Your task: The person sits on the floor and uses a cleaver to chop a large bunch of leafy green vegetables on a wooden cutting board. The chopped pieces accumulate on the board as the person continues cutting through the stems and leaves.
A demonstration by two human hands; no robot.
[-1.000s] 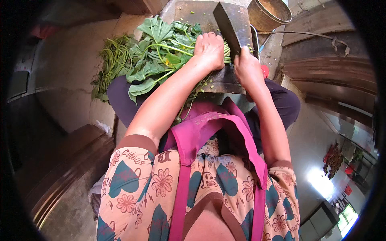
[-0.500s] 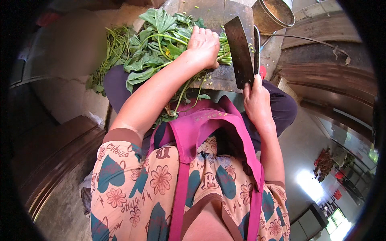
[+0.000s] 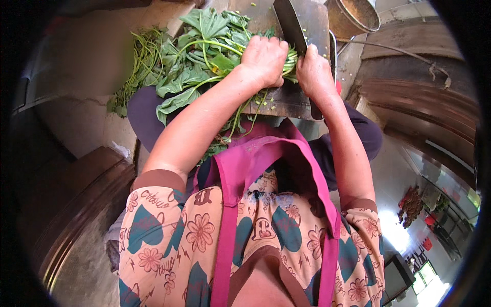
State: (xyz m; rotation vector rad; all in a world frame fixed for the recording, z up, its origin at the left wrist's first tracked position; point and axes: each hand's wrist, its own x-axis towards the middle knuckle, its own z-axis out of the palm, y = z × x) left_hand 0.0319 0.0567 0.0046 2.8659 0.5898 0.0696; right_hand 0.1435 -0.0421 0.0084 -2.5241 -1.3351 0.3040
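My left hand [image 3: 264,61] is closed over a bunch of leafy greens [image 3: 192,64], pressing it onto a dark wooden cutting board [image 3: 291,100]. The large leaves spread out to the left, and the pale green stem ends [image 3: 290,65] poke out on the right of my fist. My right hand [image 3: 314,74] grips a cleaver [image 3: 290,21], whose dark blade stands close by the stem ends. The hand hides part of the blade, so I cannot tell whether its edge touches the stems. Small cut pieces [image 3: 265,104] lie on the board.
A pile of thin green stems [image 3: 146,56] lies left of the leaves. At the far right stands a worn bucket [image 3: 353,15], with a thin rod [image 3: 404,49] stretching right from near it. My knees [image 3: 146,110] flank the board, and a magenta apron [image 3: 240,163] covers my lap.
My right hand has moved up and to the left, bringing the cleaver from the board's right side to the stem ends. My left hand keeps its hold, shifted slightly right.
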